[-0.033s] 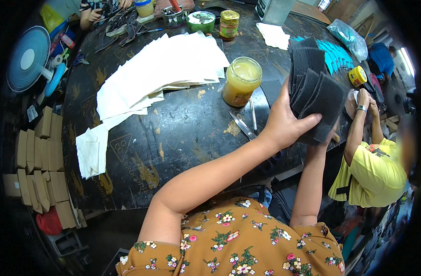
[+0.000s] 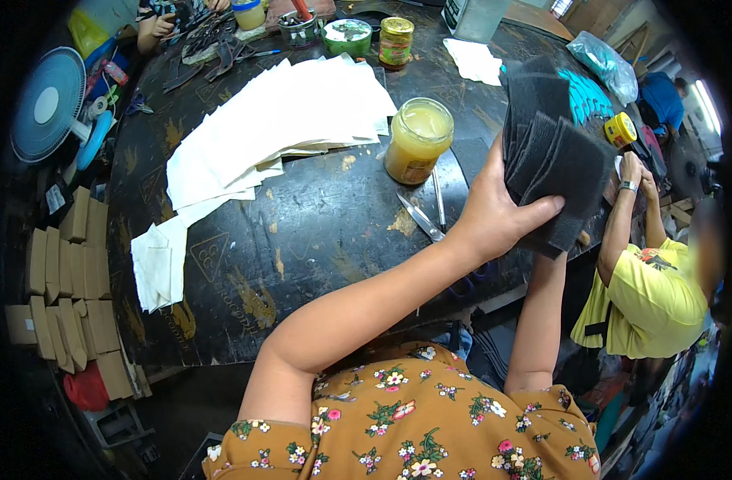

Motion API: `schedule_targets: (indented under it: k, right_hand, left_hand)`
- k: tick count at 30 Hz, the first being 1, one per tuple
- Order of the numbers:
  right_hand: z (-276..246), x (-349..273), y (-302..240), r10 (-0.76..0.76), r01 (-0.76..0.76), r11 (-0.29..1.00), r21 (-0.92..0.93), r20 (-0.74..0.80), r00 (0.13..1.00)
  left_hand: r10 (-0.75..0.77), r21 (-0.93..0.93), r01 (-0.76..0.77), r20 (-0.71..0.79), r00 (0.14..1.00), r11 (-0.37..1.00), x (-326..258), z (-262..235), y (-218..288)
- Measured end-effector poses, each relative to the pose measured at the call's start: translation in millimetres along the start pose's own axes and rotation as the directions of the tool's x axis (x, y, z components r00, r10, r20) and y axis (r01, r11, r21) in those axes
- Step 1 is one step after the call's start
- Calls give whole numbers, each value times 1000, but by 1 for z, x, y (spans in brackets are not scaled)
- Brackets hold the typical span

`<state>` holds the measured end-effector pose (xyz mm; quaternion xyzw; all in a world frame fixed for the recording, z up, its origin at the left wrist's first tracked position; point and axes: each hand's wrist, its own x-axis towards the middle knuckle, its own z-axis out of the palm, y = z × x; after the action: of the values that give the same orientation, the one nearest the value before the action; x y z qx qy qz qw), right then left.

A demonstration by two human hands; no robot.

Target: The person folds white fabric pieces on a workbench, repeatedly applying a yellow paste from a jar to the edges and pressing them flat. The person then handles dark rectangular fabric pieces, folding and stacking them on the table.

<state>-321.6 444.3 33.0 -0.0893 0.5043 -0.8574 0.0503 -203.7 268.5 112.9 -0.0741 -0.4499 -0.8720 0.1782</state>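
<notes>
My left hand [image 2: 498, 204] is closed around a fanned bundle of black fabric pieces [image 2: 562, 172], its thumb pressed across their near face. The bundle is raised above the right edge of the table. My right forearm [image 2: 539, 312] reaches up behind the lower part of the bundle, where the fabric hides the hand and its fingers. Just left of my left hand stands an open glass jar [image 2: 419, 144] of yellowish paste. Scissors [image 2: 422, 218] lie beside the jar, their blades toward it, next to a slim metal tool [image 2: 439, 200].
Overlapping white sheets [image 2: 262, 120] spread across the dark table [image 2: 238, 272]. Turquoise pieces [image 2: 587, 98] and a yellow tub [image 2: 620, 130] are at the far right. Behind are a green tub [image 2: 347, 38] and a smaller jar [image 2: 395, 44]. A co-worker in a yellow shirt [image 2: 646, 296] is at right.
The black fabric bundle has shifted slightly right, and its lower pieces have swung outward. My right hand's fingers, partly visible before, are now behind the fabric. My left hand keeps its hold.
</notes>
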Motion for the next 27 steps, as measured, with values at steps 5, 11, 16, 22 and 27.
schedule_targets:
  k: [5,11,16,22,27]
  right_hand:
    - [9,27,11,-34,125,803,-583,165,986]
    - [40,39,31,49,308,68,-949,312,949]
    - [53,40,35,129,317,-124,-940,302,945]
    - [59,50,33,222,264,-48,-963,248,943]
    - [56,52,32,182,282,-126,-951,257,949]
  left_hand:
    - [-76,-69,79,55,996,994,-14,-6,92]
    - [218,367,-124,-227,949,922,-74,-112,203]
    - [246,566,92,-492,835,819,-160,-198,257]
    - [16,545,513,-695,719,663,-230,-283,250]
    - [374,800,531,-600,708,279,-222,-298,229]
